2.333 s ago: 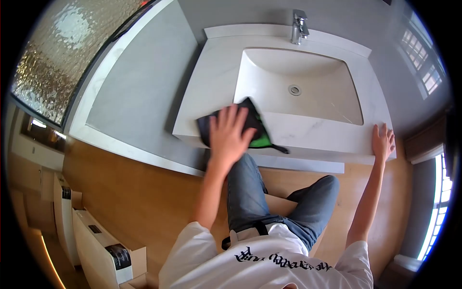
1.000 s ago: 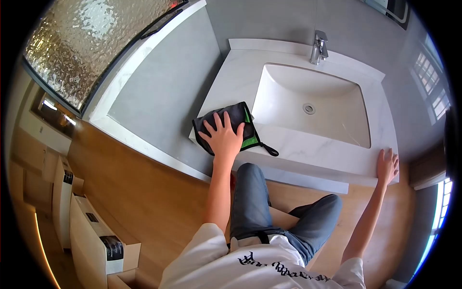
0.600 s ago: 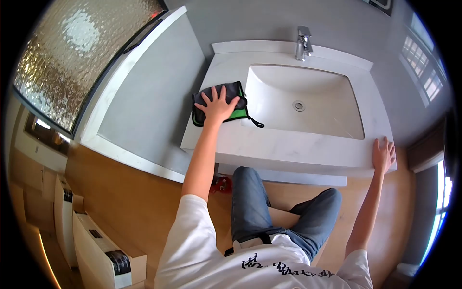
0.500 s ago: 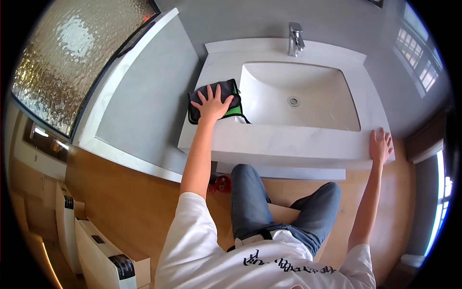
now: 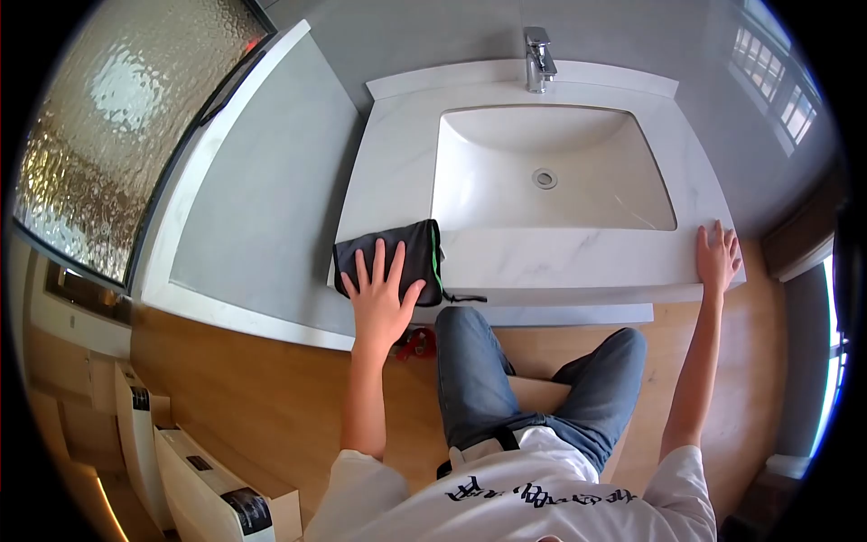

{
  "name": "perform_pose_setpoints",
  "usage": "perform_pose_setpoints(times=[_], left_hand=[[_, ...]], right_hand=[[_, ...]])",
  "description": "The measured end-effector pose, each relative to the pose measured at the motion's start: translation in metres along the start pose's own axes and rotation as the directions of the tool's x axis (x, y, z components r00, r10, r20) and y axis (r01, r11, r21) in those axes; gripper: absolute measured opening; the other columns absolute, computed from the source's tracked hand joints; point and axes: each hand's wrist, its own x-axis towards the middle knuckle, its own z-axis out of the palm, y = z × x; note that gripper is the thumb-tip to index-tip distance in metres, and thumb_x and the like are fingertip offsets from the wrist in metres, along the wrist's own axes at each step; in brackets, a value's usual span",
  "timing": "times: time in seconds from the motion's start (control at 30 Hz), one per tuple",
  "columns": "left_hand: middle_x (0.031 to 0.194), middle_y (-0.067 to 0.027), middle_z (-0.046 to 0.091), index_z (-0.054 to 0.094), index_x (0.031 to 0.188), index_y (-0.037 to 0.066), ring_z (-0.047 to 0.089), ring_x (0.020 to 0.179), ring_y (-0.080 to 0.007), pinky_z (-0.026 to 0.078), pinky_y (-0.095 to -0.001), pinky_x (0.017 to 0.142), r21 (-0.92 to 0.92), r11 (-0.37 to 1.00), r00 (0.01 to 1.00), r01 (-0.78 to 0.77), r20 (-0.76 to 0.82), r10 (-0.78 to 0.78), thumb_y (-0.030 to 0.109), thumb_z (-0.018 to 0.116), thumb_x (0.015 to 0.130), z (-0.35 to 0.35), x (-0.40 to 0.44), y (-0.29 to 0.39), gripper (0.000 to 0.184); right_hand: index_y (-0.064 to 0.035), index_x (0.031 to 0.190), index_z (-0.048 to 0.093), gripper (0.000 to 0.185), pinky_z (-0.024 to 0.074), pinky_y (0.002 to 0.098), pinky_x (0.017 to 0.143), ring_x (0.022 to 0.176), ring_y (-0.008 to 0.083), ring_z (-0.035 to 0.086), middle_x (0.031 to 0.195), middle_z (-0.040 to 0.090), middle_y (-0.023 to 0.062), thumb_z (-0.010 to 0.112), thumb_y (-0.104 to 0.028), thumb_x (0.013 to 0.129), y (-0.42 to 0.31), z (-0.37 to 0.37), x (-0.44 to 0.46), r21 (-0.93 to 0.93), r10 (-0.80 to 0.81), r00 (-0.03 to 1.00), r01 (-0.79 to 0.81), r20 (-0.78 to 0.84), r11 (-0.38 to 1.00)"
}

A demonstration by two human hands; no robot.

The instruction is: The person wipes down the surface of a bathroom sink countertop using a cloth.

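Cloth (image 5: pixel 417 255) beside sink (image 5: pixel 591 194); drain (image 5: pixel 544 179) within.

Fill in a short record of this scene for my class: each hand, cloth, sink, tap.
Left hand: fingers spread on the cloth
Right hand: at the counter's front right corner
Cloth: dark, some green edging, at the counter's front left corner
Sink: white, set into the counter, drain visible
Tap: silver, behind the sink

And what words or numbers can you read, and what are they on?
None I can read for sure.
Shirt: black lettering, too warped to read.
Boxes: dark labels, any print too small to read.
Cloth: no words show.
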Motion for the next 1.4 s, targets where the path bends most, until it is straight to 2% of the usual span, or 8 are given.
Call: perform_pose_setpoints(times=[0.1, 0.17, 0.43, 0.83, 1.03, 1.17, 1.3, 1.4], left_hand=[[0.156, -0.0171, 0.027, 0.036, 0.149, 0.018, 0.021, 0.140, -0.0508, 0.017, -0.0740, 0.104, -0.045, 0.998, 0.999, 0.047, -0.001, -0.047, 0.053, 0.053, 0.092, -0.005, -0.001, 0.007, 0.069], [0.157, -0.0181, 0.021, 0.031, 0.151, 0.018, 0.018, 0.141, -0.0501, 0.015, -0.0699, 0.108, 0.120, 0.967, 0.967, 0.226, 0.089, -0.238, 0.051, 0.052, 0.094, -0.009, 0.005, 0.022, 0.069], [0.158, -0.0201, 0.015, 0.022, 0.153, 0.018, 0.012, 0.142, -0.0516, 0.011, -0.0751, 0.105, 0.086, 0.978, 0.965, 0.192, 0.167, -0.204, 0.056, 0.053, 0.091, 0.008, 0.085, 0.005, 0.079], [0.160, -0.0167, 0.015, 0.023, 0.154, 0.020, 0.009, 0.145, -0.0482, 0.005, -0.0735, 0.107, 0.040, 0.945, 0.935, 0.323, 0.141, -0.326, 0.075, 0.037, 0.085, 0.067, 0.336, -0.017, 0.089], [0.158, -0.0173, 0.020, 0.021, 0.151, 0.002, 0.013, 0.143, -0.0497, 0.009, -0.0747, 0.106, 0.068, 0.842, 0.843, 0.535, 0.015, -0.537, 0.076, 0.038, 0.085, 0.090, 0.416, -0.008, 0.100], [0.157, -0.0247, 0.015, 0.019, 0.150, -0.006, 0.011, 0.143, -0.0506, 0.008, -0.0741, 0.106, 0.090, 0.791, 0.795, 0.605, -0.004, -0.607, 0.074, 0.036, 0.087, 0.103, 0.447, 0.002, 0.103], [0.157, -0.0271, 0.013, 0.016, 0.149, -0.009, 0.010, 0.143, -0.0497, 0.008, -0.0720, 0.108, 0.081, 0.834, 0.834, 0.546, 0.040, -0.550, 0.073, 0.033, 0.088, 0.100, 0.442, -0.003, 0.103], [0.160, -0.0167, 0.014, 0.018, 0.152, 0.002, 0.010, 0.144, -0.0478, 0.008, -0.0701, 0.110, 0.064, 0.893, 0.890, 0.446, 0.069, -0.450, 0.075, 0.033, 0.087, 0.095, 0.426, -0.016, 0.099]], right_hand=[[-0.0220, 0.148, 0.038, 0.063, 0.0163, 0.0525, 0.116, 0.146, 0.0273, 0.021, 0.156, 0.029, 0.0118, 0.042, -0.055, 0.094, -0.003, -0.004, -0.001, -0.007, 0.014, 1.000, -0.014, 0.014, 1.000], [-0.0220, 0.148, 0.038, 0.063, 0.0161, 0.0523, 0.116, 0.146, 0.0271, 0.021, 0.156, 0.029, 0.0116, 0.042, -0.055, 0.094, -0.001, -0.004, -0.001, -0.016, 0.015, 1.000, -0.015, 0.011, 1.000], [-0.0224, 0.147, 0.040, 0.061, 0.0156, 0.0517, 0.117, 0.146, 0.0252, 0.021, 0.156, 0.030, 0.0102, 0.045, -0.053, 0.094, 0.000, 0.001, 0.001, -0.057, 0.023, 1.000, -0.023, -0.005, 0.998], [-0.0215, 0.146, 0.042, 0.057, 0.0124, 0.0491, 0.118, 0.147, 0.0238, 0.021, 0.156, 0.030, 0.0094, 0.046, -0.048, 0.095, 0.010, 0.010, -0.002, -0.045, 0.011, 0.999, -0.012, -0.036, 0.999], [-0.0213, 0.146, 0.041, 0.056, 0.0117, 0.0491, 0.118, 0.147, 0.0246, 0.021, 0.156, 0.030, 0.0109, 0.047, -0.047, 0.096, 0.008, 0.006, -0.001, -0.038, 0.010, 0.999, -0.012, -0.035, 0.999], [-0.0210, 0.145, 0.041, 0.057, 0.0121, 0.0490, 0.118, 0.147, 0.0263, 0.021, 0.155, 0.031, 0.0118, 0.047, -0.047, 0.095, 0.010, 0.007, -0.002, -0.037, 0.007, 0.999, -0.008, -0.039, 0.999], [-0.0214, 0.145, 0.042, 0.058, 0.0131, 0.0490, 0.118, 0.146, 0.0268, 0.022, 0.155, 0.031, 0.0123, 0.048, -0.049, 0.094, 0.010, 0.006, -0.002, -0.004, -0.020, 0.998, 0.020, -0.058, 1.000], [-0.0216, 0.144, 0.042, 0.058, 0.0141, 0.0491, 0.117, 0.146, 0.0269, 0.022, 0.155, 0.032, 0.0117, 0.048, -0.050, 0.094, 0.009, 0.005, -0.001, 0.011, -0.018, 0.998, 0.019, -0.063, 1.000]])
